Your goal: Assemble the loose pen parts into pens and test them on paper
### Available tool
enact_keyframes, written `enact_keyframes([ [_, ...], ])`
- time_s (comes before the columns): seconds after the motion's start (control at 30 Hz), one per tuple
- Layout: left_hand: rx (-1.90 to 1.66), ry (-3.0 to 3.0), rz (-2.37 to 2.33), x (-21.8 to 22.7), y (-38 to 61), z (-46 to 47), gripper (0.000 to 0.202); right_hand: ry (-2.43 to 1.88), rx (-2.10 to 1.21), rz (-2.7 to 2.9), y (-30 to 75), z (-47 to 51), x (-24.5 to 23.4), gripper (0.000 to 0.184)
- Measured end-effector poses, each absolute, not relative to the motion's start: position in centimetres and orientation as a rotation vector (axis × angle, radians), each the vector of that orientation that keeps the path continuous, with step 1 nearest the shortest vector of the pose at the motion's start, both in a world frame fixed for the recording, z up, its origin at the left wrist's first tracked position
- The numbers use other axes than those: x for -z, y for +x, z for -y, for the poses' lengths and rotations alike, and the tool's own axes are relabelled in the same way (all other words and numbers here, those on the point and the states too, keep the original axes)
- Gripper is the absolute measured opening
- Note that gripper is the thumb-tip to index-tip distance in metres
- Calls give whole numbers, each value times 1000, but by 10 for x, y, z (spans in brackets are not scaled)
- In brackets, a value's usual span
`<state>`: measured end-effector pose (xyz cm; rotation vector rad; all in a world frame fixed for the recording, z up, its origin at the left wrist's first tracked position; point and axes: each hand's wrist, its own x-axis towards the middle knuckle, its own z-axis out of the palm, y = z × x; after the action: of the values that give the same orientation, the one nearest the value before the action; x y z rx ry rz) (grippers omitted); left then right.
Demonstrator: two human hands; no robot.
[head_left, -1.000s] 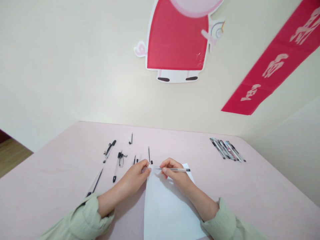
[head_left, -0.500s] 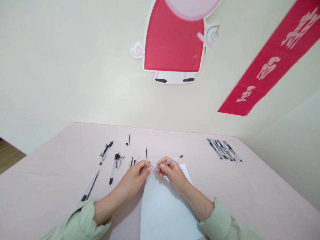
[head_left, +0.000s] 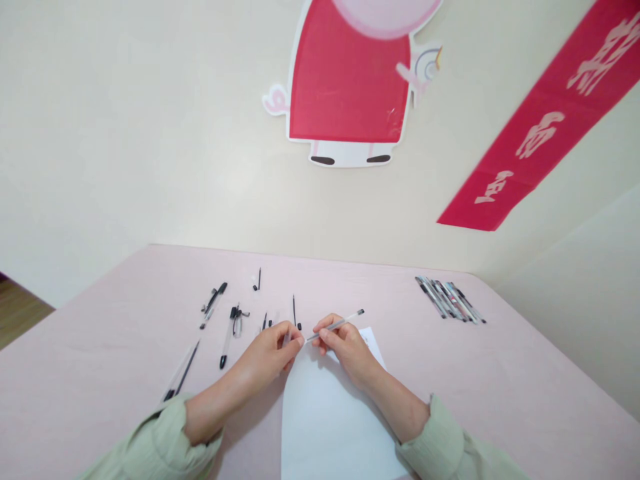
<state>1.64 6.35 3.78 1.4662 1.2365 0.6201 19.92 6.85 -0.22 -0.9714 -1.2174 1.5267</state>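
Note:
My right hand pinches a clear pen barrel that slants up to the right above a white sheet of paper. My left hand is closed in a pinch at the barrel's left tip, on a small part I cannot make out. Both hands hover over the far end of the paper on the pink table. Just beyond the left hand lie small black pen parts and a thin refill.
Loose pens and parts lie left of my hands: a black pen, a pen with a cap beside it, a clear barrel with a refill. A row of several assembled pens lies at the far right. The wall stands behind the table.
The pen barrel in my right hand tilted from lying level to slanting up to the right. Both hands shifted slightly left and stayed together.

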Motion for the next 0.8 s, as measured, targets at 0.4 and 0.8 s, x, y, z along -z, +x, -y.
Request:
enact_keyframes([
  [0.4,-657,1642,-1295,-31,19,-60,10,-977,-1516,1291,197,-66,-1,26],
  [0.8,-672,1832,-1326,-24,23,-54,5,-1088,-1385,1416,196,-66,4,36],
])
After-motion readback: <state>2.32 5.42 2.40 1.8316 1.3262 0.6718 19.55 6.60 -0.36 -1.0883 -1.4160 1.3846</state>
